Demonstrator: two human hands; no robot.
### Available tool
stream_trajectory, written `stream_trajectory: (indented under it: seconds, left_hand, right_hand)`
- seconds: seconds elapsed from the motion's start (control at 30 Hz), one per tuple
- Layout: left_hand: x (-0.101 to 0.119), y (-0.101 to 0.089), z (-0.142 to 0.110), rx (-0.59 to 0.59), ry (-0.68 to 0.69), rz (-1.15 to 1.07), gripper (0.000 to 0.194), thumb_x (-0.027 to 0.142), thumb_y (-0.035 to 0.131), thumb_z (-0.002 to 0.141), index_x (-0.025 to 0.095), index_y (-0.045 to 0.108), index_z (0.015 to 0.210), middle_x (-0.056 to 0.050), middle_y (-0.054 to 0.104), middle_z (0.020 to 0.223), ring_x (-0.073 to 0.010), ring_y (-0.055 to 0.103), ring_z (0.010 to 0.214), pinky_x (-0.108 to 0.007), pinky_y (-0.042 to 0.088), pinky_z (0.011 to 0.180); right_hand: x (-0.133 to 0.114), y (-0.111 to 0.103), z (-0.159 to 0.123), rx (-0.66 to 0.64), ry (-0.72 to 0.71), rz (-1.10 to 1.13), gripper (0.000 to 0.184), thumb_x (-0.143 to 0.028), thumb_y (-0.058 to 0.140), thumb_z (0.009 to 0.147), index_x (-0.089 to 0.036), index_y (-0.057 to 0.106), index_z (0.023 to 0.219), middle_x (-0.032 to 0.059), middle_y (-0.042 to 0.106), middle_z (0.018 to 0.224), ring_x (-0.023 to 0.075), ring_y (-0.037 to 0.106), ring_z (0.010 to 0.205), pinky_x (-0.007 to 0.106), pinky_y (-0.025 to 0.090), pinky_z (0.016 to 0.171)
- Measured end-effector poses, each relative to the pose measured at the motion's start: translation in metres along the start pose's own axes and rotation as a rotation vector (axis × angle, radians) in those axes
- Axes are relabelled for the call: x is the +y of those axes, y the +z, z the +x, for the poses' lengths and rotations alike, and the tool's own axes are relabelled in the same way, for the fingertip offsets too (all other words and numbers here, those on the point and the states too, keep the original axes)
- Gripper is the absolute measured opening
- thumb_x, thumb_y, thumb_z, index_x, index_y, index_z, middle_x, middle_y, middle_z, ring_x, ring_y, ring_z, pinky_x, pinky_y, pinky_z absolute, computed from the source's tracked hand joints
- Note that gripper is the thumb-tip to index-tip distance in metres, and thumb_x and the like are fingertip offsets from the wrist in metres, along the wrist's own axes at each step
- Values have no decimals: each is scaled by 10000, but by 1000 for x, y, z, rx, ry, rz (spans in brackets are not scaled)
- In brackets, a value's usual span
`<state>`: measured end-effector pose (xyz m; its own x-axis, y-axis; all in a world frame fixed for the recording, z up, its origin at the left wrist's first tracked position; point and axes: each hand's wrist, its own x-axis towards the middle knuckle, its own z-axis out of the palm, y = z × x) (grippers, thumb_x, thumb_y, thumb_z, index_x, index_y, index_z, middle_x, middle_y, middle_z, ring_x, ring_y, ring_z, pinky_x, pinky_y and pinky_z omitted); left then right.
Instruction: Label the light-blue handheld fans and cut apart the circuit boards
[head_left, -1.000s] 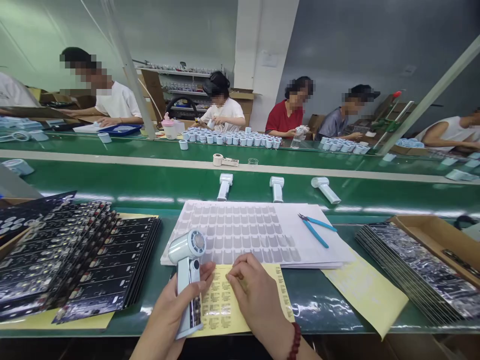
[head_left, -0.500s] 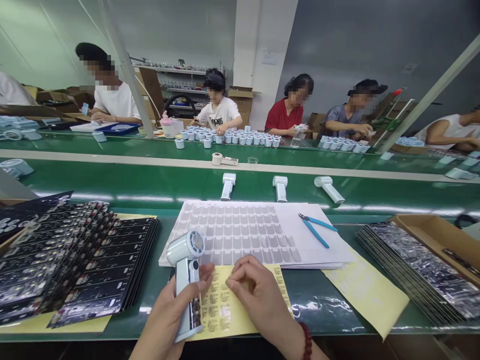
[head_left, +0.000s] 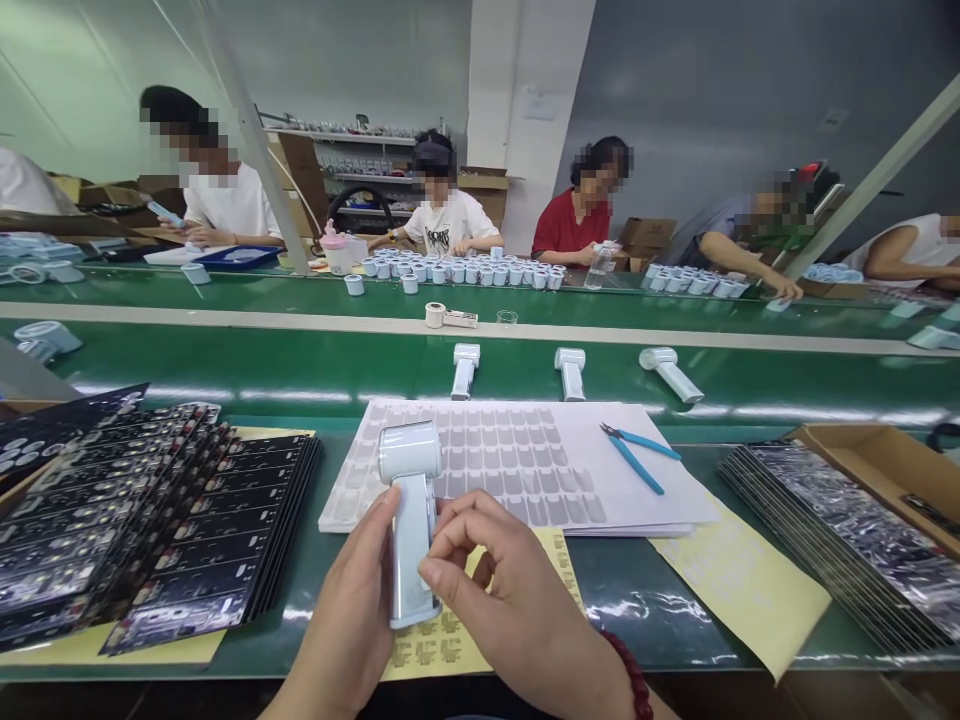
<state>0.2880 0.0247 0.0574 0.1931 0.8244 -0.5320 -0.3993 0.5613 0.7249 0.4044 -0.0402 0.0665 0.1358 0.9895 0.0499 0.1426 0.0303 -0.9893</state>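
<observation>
My left hand [head_left: 352, 610] grips the handle of a pale blue handheld fan [head_left: 411, 510], held upright with its back toward me. My right hand [head_left: 510, 600] is pinched at the handle's right side, thumb and forefinger pressed together against it; anything between them is too small to make out. Under both hands lies a yellow sticker sheet [head_left: 442, 640] with small printed labels. Just beyond is a white sheet of grey stickers [head_left: 495, 465].
Stacks of black printed sheets [head_left: 150, 520] lie at the left. Blue cutters [head_left: 634, 455], yellow backing paper [head_left: 739, 585], glossy sheets [head_left: 832, 535] and a cardboard box [head_left: 877, 465] are at the right. Three fans [head_left: 570, 372] ride the green conveyor. Several people work across the belt.
The fan has been turned round and stood upright in my left hand. My right hand rose from the yellow sticker sheet to the fan's handle.
</observation>
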Motion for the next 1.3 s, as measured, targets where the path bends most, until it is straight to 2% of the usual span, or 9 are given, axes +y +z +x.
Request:
stream_trajectory:
  seconds: [0.2,0.47,0.63,0.77,0.83,0.97,1.1,1.2,1.3]
  left_hand:
    - [2,7,-1,30,-11,-36,248,303,615,920,171,767,1065,-71,778,1012,-248,708,1022,-353,563,918]
    - [-2,1,0,-178,18,-54,338,434,762,801,195,787,1039,-74,771,1046,-297,660,1136,-377,521,994]
    - [1,1,-12,-309,21,32,452,241,866,655,230,765,1096,-69,753,1169,-321,609,1236,-369,488,1021]
    - [10,2,-7,-327,33,168,592,188,882,592,204,729,1164,-105,742,1209,-330,641,1195,-361,510,977]
    - [22,7,7,-286,49,225,603,178,881,577,187,723,1158,-116,757,1166,-313,677,1133,-350,530,945]
    - [55,35,57,-159,160,406,433,66,822,588,158,756,1006,-103,782,1006,-237,722,938,-264,561,770]
    - [83,71,118,-33,230,495,163,-2,707,720,157,701,750,-56,718,801,-177,672,743,-239,521,606]
    - [93,88,162,21,249,544,42,111,692,840,137,664,858,-17,666,843,-142,624,706,-260,522,599]
    - [96,95,196,65,308,606,239,285,672,906,157,643,1106,-48,663,1069,-181,652,848,-340,572,695]
  right_hand:
    - [5,-1,4,11,-41,-76,106,-133,655,841,-215,638,776,3,574,924,138,593,831,212,431,586]
    - [10,0,5,85,-204,-261,129,-98,559,874,-208,550,807,21,558,954,171,624,875,319,480,740]
    - [15,-7,10,96,-83,47,117,-185,644,849,-216,598,747,23,584,907,204,617,1029,265,475,688]
    - [18,-19,12,283,-65,288,176,-360,680,858,-208,646,775,27,584,937,155,596,814,227,392,507]
    - [20,-27,8,296,-44,180,148,-325,684,853,-204,653,773,22,589,918,139,566,762,231,405,538]
    - [40,-35,-7,129,57,-191,104,-156,690,764,-202,624,698,12,627,882,148,606,757,285,480,724]
    - [83,-27,-15,127,96,-556,147,-124,743,666,-223,636,689,11,684,938,173,659,733,261,446,609]
    - [106,-23,-13,203,16,-662,276,-129,799,623,-271,704,839,-10,711,1016,159,673,654,249,412,503]
    - [106,-42,-9,277,-89,-687,322,-223,822,680,-284,702,973,2,719,1075,182,711,705,265,513,576]
